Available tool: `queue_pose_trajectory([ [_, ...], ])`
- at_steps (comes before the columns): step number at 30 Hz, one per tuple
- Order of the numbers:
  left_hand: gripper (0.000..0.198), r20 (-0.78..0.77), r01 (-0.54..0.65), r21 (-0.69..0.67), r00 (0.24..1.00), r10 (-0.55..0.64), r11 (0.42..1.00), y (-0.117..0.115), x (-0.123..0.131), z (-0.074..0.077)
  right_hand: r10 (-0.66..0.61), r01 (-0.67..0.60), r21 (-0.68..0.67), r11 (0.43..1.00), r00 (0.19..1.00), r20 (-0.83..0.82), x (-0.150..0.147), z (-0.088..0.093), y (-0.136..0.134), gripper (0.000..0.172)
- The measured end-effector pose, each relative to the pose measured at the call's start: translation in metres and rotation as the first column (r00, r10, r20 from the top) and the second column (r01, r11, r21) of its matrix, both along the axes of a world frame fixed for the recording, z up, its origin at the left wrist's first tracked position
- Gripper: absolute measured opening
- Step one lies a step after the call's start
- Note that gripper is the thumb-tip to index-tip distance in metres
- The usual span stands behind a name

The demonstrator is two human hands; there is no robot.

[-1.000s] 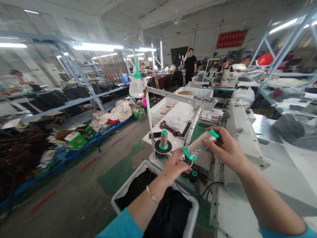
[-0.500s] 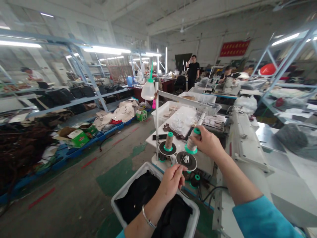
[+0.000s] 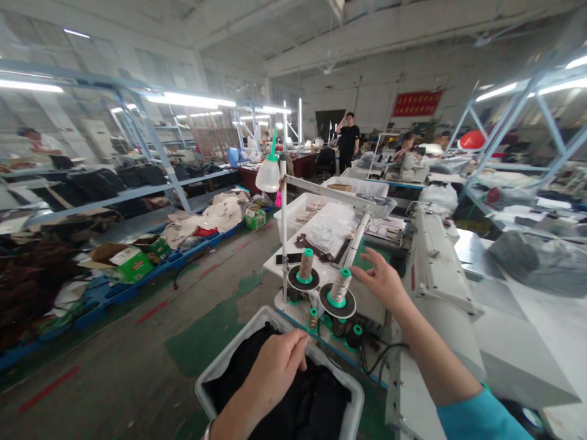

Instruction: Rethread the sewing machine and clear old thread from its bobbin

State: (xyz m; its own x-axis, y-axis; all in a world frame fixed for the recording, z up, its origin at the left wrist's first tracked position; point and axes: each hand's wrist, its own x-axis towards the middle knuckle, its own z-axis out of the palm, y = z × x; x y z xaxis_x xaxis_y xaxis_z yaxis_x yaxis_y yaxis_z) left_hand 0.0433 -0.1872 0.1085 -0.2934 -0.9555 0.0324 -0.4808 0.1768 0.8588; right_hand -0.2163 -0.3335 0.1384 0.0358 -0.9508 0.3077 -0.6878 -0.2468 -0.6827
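A cone of pale thread with green ends stands on a dark round disc of the thread stand. Just right of it, my right hand is open, fingers apart, clear of the cone. A tan thread cone stands on the disc to its left. My left hand is closed in a pinch in front of the stand, over a white bin of black pieces. The thread between its fingertips is too fine to follow now.
A sewing machine is at the right. The stand's white post carries an oil bottle. Small spools sit below the discs. A phone lies on the table. A person in black stands farther back.
My right hand has set the pale cone down on the bare disc, let go and opened to the right. My left hand has drawn down and left, still pinched.
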Motion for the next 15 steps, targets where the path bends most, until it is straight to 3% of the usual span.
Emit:
queue_pose_trajectory([
  [1,0.037,0.048,0.012,-0.020,0.999,-0.011,1.000,0.001,0.004,0.009,0.032,-0.030,-0.012,0.999,0.987,0.158,0.007,0.016,0.001,0.077],
  [3,0.034,0.120,0.023,-0.059,0.993,-0.016,0.998,0.000,0.011,0.028,0.132,-0.130,-0.037,0.991,0.875,0.466,0.027,0.046,0.004,0.074],
  [6,0.033,0.106,0.010,-0.119,0.994,0.002,0.993,-0.008,0.018,0.055,0.247,-0.276,-0.050,0.960,0.748,0.616,0.057,0.075,0.019,0.049],
  [9,0.034,-0.059,0.008,-0.107,0.998,-0.015,0.994,-0.024,0.023,0.076,0.292,-0.404,0.006,0.915,0.671,0.682,0.067,0.082,0.042,0.036],
  [12,0.032,-0.264,0.016,0.071,0.964,0.004,0.997,-0.045,0.021,0.090,0.240,-0.517,0.121,0.848,0.576,0.782,0.060,0.078,0.061,0.031],
  [15,0.029,-0.389,0.023,0.173,0.920,0.047,0.985,-0.062,0.013,0.105,0.199,-0.561,0.190,0.806,0.559,0.805,0.050,0.074,0.069,0.032],
])
